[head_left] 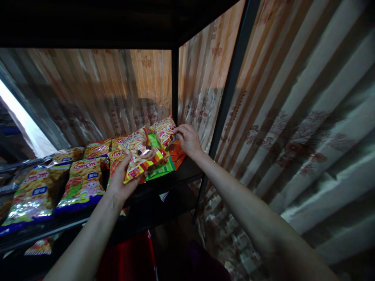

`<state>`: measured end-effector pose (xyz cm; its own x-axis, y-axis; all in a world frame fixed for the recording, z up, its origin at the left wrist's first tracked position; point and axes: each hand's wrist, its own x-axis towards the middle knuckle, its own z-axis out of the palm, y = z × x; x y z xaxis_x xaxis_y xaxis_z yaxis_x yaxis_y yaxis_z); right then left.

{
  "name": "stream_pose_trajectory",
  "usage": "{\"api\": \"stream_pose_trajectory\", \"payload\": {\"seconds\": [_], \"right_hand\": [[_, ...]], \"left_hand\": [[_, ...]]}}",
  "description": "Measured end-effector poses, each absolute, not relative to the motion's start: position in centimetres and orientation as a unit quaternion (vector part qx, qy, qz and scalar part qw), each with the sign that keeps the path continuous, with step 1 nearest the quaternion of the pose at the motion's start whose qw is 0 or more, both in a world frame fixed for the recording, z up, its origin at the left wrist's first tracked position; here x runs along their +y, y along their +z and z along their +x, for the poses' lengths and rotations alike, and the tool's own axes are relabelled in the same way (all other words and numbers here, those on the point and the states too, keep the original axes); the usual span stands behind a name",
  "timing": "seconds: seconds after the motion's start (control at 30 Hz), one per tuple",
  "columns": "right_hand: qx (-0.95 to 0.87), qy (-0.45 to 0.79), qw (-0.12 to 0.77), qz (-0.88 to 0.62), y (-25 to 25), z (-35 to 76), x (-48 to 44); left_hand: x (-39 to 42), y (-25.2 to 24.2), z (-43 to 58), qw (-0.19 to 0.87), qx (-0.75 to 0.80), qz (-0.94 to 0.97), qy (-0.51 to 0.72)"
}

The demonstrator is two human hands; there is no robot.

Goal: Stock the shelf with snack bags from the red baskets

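My left hand [124, 179] is closed round the lower left side of a yellow and red snack bag [146, 156] at the shelf's front. With its fingertips pinched together, my right hand [189, 138] grips the right edge of a smaller-looking snack bag [163, 130] farther back. Between and beneath these two lies a green bag [161, 168], partly covered. An orange packet [176, 151] sits under my right hand, at the shelf's right end. Left of my left hand, a blue-edged snack bag [84, 177] leans back in the row.
Several more snack bags [35, 195] line the black shelf [70, 225] to the left. A black post [231, 89] stands at the right front corner. Pleated patterned curtains [293, 128] hang behind and to the right. Below is a red container [131, 253].
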<state>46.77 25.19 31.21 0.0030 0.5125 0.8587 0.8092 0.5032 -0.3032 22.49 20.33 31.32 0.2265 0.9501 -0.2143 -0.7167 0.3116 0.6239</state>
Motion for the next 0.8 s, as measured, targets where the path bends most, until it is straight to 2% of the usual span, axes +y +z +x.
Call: {"api": "stream_pose_trajectory", "payload": {"seconds": [0.2,0.47,0.8], "right_hand": [[-0.69,-0.137,0.523,-0.481,30.4,47.2,24.5],[-0.667,-0.096,0.577,-0.461,29.6,45.9,23.9],[-0.717,-0.116,0.538,-0.428,30.4,45.0,23.8]], "left_hand": [[23.4,33.5,24.0,0.766,0.253,0.24,0.541],[24.0,32.7,25.3,0.799,0.213,0.303,0.473],[25.3,32.7,26.9,0.804,0.179,0.329,0.461]]}}
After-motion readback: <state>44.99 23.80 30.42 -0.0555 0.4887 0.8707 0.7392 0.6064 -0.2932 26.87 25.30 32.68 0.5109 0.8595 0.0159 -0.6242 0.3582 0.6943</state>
